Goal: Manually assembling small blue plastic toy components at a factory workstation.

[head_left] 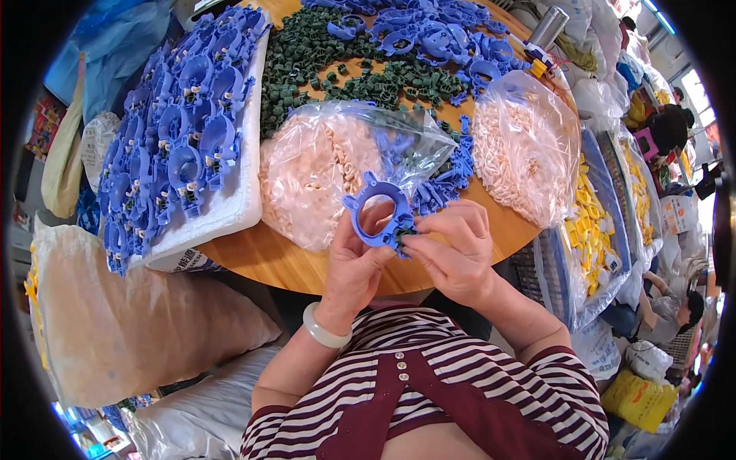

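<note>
Just above the table's near edge, my left hand [354, 261] grips a blue plastic ring-shaped part [400, 218] with small round ears, holding it tilted. My right hand [462, 249] pinches at the part's lower right side, where a small dark green plastic piece [404, 233] shows between the fingertips and the blue part. How far the green piece sits in the blue part is hidden by the fingers. Directly beyond my hands lies a clear bag of small peach-coloured pieces [303, 172]. Loose blue pieces [441, 188] lie behind my right hand.
At left, a white foam board [249, 165] carries rows of blue parts [184, 165]. Dark green pieces [295, 57] and blue rings [448, 38] cover the round wooden table's [264, 253] far side. Another bag of peach pieces [521, 146] lies right, near crates of yellow parts [594, 230].
</note>
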### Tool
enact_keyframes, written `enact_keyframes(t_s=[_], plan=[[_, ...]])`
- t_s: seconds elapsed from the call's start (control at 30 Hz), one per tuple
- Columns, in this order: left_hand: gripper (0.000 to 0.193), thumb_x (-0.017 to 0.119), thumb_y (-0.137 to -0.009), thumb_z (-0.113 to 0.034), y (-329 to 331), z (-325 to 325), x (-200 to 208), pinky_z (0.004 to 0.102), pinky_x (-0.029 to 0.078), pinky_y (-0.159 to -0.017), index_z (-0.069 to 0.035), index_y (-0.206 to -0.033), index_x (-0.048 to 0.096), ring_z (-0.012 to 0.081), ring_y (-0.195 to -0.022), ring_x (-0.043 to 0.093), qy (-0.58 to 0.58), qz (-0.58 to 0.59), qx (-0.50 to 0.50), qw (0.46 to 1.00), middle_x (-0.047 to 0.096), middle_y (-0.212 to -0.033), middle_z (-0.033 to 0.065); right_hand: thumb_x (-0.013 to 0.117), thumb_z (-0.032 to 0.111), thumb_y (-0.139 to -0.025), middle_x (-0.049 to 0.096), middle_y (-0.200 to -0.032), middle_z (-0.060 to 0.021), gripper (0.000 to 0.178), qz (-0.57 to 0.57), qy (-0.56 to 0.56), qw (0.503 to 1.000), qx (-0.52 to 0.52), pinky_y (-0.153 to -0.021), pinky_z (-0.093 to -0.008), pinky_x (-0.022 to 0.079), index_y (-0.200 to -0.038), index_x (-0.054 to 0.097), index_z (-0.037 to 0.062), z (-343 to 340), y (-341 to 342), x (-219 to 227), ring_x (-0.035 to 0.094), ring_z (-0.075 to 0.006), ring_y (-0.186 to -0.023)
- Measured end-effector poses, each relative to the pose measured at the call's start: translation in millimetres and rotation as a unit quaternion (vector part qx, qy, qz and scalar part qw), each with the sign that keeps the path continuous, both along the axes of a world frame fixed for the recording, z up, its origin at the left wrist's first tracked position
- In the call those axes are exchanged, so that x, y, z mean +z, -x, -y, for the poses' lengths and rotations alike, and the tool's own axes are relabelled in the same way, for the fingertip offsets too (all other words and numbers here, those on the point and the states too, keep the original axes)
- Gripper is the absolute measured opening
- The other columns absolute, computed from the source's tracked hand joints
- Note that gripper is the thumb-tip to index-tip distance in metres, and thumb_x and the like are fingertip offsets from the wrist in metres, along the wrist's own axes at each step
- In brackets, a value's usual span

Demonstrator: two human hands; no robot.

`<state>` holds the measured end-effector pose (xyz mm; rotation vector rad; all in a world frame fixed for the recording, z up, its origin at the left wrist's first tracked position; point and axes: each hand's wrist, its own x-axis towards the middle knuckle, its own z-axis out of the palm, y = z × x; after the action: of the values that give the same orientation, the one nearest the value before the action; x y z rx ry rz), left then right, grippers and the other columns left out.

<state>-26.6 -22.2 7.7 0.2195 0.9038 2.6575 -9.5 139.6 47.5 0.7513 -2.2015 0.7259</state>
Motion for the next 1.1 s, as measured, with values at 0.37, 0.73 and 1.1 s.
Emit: enact_keyframes(t_s=[0.37, 0.73, 1.1], plan=[[0.067, 0.068, -0.076, -0.001, 0.3, 2.2, -1.6, 0.0342, 0.042, -0.095, -0.003, -0.133, 0.034, 0.0222, -0.114, 0.05, 0.005, -0.02, 0.0, 1.0, 0.048, -0.126, 0.0126, 0.072, 0.012, -0.065, 0.054, -0.098, -0.0046, 0.026, 0.046, -0.065, 0.997, 0.008, -0.083, -0.0435, 0.04, -0.09, 0.067, 0.0105, -1.2, -5.8, 5.3, 0.051, -0.0231, -0.089], [0.066, 0.067, -0.08, -0.013, -15.0, 22.3, 8.7, 0.0403, 0.049, -0.087, -0.006, -0.134, 0.03, 0.0287, -0.104, 0.057, 0.025, 0.078, -0.148, 0.986, 0.05, -0.122, 0.0133, 0.059, 0.001, -0.079, 0.061, -0.086, -0.0129, 0.01, 0.196, 0.147, 0.968, 0.057, -0.073, -0.032, 0.046, -0.088, 0.064, 0.001, -4.9, 41.7, 30.4, 0.059, -0.0263, -0.08], [0.071, 0.067, -0.08, -0.018, -30.4, 46.0, -2.2, 0.0428, 0.048, -0.088, -0.007, -0.137, 0.026, 0.0316, -0.104, 0.057, 0.008, 0.043, -0.147, 0.988, 0.051, -0.12, 0.013, 0.066, 0.025, -0.072, 0.063, -0.082, -0.0166, 0.028, 0.364, -0.251, 0.894, 0.074, -0.071, -0.0416, 0.049, -0.081, 0.062, -0.0011, 59.1, 108.7, 18.9, 0.061, -0.0348, -0.082]])
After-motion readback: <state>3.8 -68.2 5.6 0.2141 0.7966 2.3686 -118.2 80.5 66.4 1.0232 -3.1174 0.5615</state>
